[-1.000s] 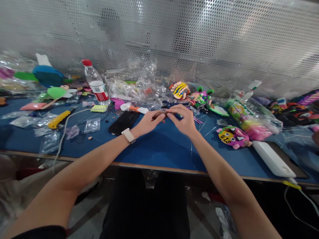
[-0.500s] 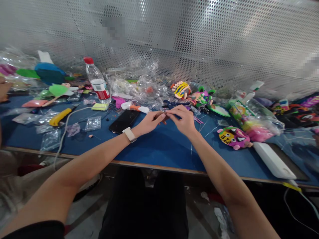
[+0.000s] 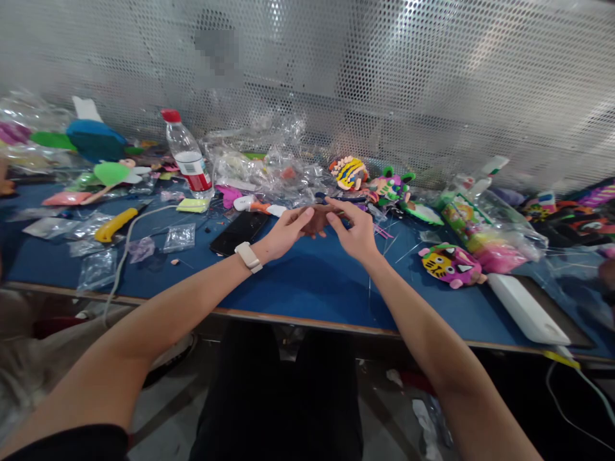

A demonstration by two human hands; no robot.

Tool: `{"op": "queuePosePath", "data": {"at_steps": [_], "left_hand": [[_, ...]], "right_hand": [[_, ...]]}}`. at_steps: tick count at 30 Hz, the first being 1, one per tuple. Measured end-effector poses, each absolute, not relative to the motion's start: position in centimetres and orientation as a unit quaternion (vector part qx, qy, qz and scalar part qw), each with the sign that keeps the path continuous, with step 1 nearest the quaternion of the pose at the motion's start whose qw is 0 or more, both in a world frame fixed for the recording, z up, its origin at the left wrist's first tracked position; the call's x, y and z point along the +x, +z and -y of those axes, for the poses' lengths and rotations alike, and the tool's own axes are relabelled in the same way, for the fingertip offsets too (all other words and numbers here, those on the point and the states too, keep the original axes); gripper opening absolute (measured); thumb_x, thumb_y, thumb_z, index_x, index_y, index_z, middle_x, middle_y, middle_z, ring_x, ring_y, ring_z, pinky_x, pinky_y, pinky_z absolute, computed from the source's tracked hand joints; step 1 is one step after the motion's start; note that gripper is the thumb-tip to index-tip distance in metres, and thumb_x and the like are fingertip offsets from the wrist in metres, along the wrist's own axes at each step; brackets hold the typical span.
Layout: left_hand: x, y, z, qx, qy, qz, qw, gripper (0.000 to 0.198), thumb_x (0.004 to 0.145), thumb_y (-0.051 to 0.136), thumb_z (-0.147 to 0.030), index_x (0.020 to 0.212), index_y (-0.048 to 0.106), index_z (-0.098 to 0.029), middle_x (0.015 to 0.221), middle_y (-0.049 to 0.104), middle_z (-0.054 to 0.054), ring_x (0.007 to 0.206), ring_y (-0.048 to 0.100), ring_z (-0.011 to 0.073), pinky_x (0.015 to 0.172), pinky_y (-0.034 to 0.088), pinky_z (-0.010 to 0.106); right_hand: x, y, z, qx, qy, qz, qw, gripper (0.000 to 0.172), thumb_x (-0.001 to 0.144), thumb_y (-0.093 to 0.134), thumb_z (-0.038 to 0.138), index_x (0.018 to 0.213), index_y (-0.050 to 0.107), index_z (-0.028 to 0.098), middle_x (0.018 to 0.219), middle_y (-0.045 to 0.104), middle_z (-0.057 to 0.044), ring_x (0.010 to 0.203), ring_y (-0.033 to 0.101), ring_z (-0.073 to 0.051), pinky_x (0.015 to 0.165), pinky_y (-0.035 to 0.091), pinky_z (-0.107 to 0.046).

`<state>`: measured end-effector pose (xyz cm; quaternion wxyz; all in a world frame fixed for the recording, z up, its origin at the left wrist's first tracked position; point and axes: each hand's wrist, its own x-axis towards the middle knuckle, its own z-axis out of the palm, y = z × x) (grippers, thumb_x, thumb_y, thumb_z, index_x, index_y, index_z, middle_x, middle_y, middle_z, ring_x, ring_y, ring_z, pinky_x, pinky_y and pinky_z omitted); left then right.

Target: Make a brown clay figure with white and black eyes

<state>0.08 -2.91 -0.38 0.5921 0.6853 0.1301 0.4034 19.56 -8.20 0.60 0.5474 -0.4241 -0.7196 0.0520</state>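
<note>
A small brown foam piece (image 3: pixel 317 219) is held between both hands over the blue table (image 3: pixel 307 288). My left hand (image 3: pixel 283 232), with a pale wristband, grips its left side with curled fingers. My right hand (image 3: pixel 353 229) pinches the right side, thumb and fingertips closed on it. Just behind the hands lies a blue-handled tool (image 3: pixel 336 200); I cannot tell what kind. A black phone (image 3: pixel 239 233) lies flat left of my left hand.
A red-capped water bottle (image 3: pixel 186 155), crumpled clear plastic bags (image 3: pixel 269 169) and colourful foam animal figures (image 3: pixel 348 173) crowd the back. A yellow utility knife (image 3: pixel 114 226) lies left. A tiger-face figure (image 3: pixel 449 264) and a white box (image 3: pixel 526 307) sit right. Perforated metal screen behind.
Both hands have lifted slightly and the brown piece now faces me more openly; my right fingers have spread a little around it.
</note>
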Motion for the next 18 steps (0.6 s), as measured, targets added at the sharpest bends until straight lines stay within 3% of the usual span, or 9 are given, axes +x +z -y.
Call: {"op": "queuePosePath", "data": {"at_steps": [4,11,14,18], "left_hand": [[0.02,-0.42,2.71,0.666,0.397,-0.140,0.616,0.049,0.107,0.048,-0.059,0.115,0.070,-0.015,0.104,0.078,0.015,0.085,0.077,0.0206,0.068,0.058,0.031],[-0.01,0.07,3.10,0.654,0.379,-0.182,0.629,0.058,0.105,0.046,-0.068,0.105,0.071,-0.016,0.101,0.077,0.015,0.085,0.076,0.0240,0.072,0.059,0.036],[-0.19,0.33,3.21,0.704,0.431,-0.206,0.525,0.051,0.104,0.052,-0.064,0.113,0.070,-0.017,0.108,0.076,0.014,0.095,0.074,0.0241,0.076,0.060,0.035],[-0.55,0.57,3.44,0.766,0.476,-0.201,0.383,0.045,0.102,0.064,-0.051,0.134,0.061,-0.021,0.124,0.070,0.012,0.102,0.071,0.0188,0.081,0.059,0.029]], "right_hand": [[19.24,0.19,7.81,-0.411,0.142,0.661,0.612,0.032,0.098,0.070,0.045,0.125,0.074,0.029,0.106,0.080,-0.004,0.091,0.077,-0.020,0.077,0.068,-0.035],[19.13,0.29,7.46,-0.426,0.216,0.615,0.628,0.030,0.093,0.074,0.055,0.101,0.076,0.026,0.081,0.077,0.000,0.069,0.072,-0.017,0.070,0.064,-0.035],[19.31,0.24,7.37,-0.421,0.225,0.614,0.629,0.028,0.092,0.075,0.054,0.100,0.077,0.027,0.078,0.075,0.000,0.069,0.072,-0.017,0.070,0.063,-0.036],[19.40,0.06,7.34,-0.406,0.224,0.640,0.613,0.021,0.094,0.076,0.046,0.101,0.080,0.027,0.090,0.076,-0.001,0.074,0.073,-0.017,0.072,0.063,-0.036]]}}
